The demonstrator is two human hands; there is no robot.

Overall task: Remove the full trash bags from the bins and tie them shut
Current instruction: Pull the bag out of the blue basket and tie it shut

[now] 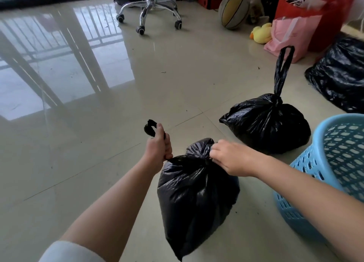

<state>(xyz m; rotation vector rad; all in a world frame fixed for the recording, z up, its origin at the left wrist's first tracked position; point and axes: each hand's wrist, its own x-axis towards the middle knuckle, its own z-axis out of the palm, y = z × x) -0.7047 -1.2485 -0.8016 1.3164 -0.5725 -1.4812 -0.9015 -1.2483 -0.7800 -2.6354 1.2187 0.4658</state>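
Observation:
A full black trash bag [195, 198] stands on the tiled floor in front of me. My left hand [158, 146] grips one handle strip of the bag and pulls it out to the left, its end sticking up above my fist. My right hand [228, 157] pinches the gathered neck of the same bag from the right. A second black trash bag [266, 123] sits behind it to the right, knotted at the top with its handle loop standing upright. A light blue perforated bin [332, 163] stands at the right edge.
A third black bag [340, 74] lies at the far right. Behind it stand a pink bag [291, 35], a red bag [325, 9], a yellow plush duck [261, 33] and a basketball [234, 9]. A wheeled chair base [149, 11] stands at the back.

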